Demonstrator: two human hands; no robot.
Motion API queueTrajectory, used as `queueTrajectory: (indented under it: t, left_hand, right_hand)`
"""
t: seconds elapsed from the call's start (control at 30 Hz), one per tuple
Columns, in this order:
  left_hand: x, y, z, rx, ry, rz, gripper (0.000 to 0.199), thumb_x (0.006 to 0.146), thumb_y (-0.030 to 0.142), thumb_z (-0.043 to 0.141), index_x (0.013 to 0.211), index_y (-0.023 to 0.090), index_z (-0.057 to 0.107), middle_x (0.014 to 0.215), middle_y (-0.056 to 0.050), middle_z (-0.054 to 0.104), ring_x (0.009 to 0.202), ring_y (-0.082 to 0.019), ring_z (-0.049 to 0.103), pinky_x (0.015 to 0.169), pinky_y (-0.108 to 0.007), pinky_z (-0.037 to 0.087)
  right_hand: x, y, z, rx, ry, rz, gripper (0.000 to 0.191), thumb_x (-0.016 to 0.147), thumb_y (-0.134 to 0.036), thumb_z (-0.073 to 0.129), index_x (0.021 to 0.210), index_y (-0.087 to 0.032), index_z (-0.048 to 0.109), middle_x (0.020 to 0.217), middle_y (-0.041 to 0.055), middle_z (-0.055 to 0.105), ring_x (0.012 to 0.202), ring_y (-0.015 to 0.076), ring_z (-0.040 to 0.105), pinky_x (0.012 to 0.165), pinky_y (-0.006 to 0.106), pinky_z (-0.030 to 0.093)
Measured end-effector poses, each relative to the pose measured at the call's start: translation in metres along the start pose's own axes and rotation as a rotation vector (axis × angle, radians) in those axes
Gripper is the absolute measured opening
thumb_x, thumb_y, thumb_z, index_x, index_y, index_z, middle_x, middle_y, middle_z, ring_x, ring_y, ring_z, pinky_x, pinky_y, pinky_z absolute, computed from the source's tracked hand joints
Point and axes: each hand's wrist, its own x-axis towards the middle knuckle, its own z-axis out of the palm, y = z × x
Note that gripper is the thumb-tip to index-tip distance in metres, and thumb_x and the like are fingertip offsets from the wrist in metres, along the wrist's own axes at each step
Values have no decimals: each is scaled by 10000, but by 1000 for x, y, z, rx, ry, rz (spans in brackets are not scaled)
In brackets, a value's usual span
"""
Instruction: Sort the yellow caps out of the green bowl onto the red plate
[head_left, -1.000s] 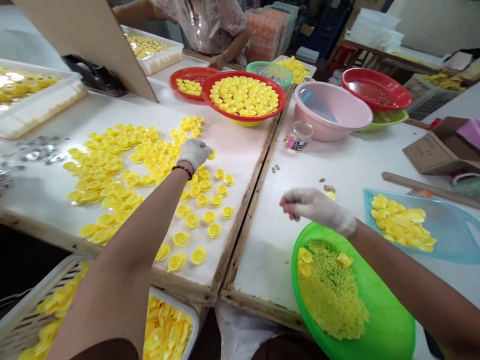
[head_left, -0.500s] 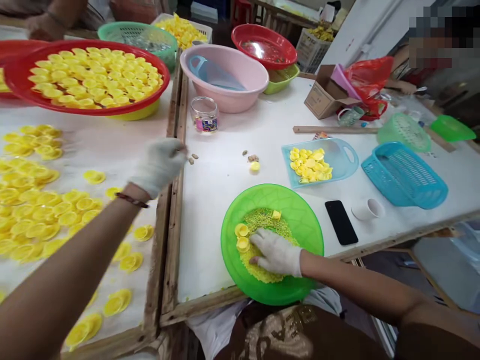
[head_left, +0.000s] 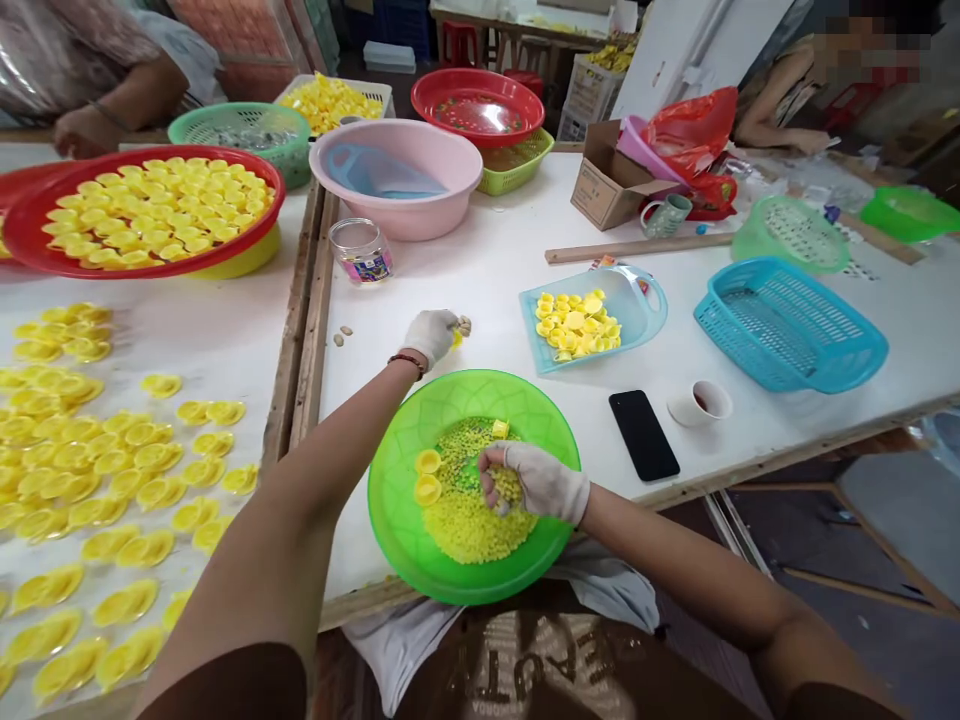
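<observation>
Reaching over the near edge of the green basin [head_left: 390,520], the left hand [head_left: 432,336], in a pale glove, has its fingers drawn together at a small yellow cup [head_left: 457,340]. The fingertips hide much of that cup, so whether they grip it or only touch it cannot be told. Small brown lumps [head_left: 465,325] lie right against them.

The right hand [head_left: 540,478] is half curled inside the basin, yellow granules showing in its hollow; its knuckles cover part of the heap, and how much it holds is hard to judge. The remaining granules [head_left: 472,535] form a coarse, beady mound on smooth, glossy plastic, with two round yellow cups [head_left: 427,489] at its left side.

Thin, shiny yellow discs with cupped centres [head_left: 120,548] spread over the left tabletop, cut off by the frame. A translucent blue scoop [head_left: 645,315] bears more cups, piled and overlapping. Beyond stand a clear, rounded jar [head_left: 361,252], its label too small to read, and a pink basin [head_left: 405,215]. A co-worker's arm [head_left: 146,85] is cropped at upper left.
</observation>
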Motion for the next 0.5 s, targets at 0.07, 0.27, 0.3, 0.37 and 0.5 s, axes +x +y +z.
queueTrajectory:
  t: [0.07, 0.27, 0.3, 0.37, 0.5]
  left_hand:
    - [-20, -3, -9, -56, 77, -88, 210, 767, 156, 576, 879, 116, 749, 800, -132, 729, 791, -230, 689, 762, -356, 546]
    - [-123, 1, -12, -372, 106, -175, 281, 778, 195, 573, 997, 122, 734, 802, -92, 718, 648, -178, 663, 645, -322, 551]
    - [-132, 2, -11, -302, 95, -147, 274, 780, 199, 570, 982, 131, 742, 795, -85, 721, 671, -188, 668, 676, -331, 554]
    - [-134, 2, -10, -159, 113, -87, 262, 791, 200, 557, 951, 142, 756, 818, -84, 736, 756, -210, 683, 763, -344, 552]
    - [-90, -11, -20, -18, 194, -78, 263, 824, 196, 564, 986, 147, 765, 975, -116, 757, 949, -244, 685, 884, -349, 517]
  right_hand:
    - [-3, -3, -3, 107, -1, -13, 365, 878, -540, 652, 804, -197, 551, 681, -19, 583, 541, 103, 548, 467, 216, 409]
    - [-8, -26, 0, 164, -18, -246, 491, 810, -604, 764, 750, -189, 508, 599, -78, 493, 395, 29, 337, 360, 164, 179]
    - [-8, -29, 1, 164, -20, -270, 498, 805, -612, 765, 751, -192, 503, 591, -83, 486, 386, 28, 328, 354, 164, 175]
    - [-9, -30, 1, 157, -11, -310, 501, 800, -622, 763, 755, -196, 503, 582, -87, 480, 373, 26, 317, 347, 163, 178]
    - [-15, -16, -3, 43, 29, -351, 511, 796, -651, 744, 747, -191, 529, 582, -73, 498, 371, 28, 336, 346, 165, 192]
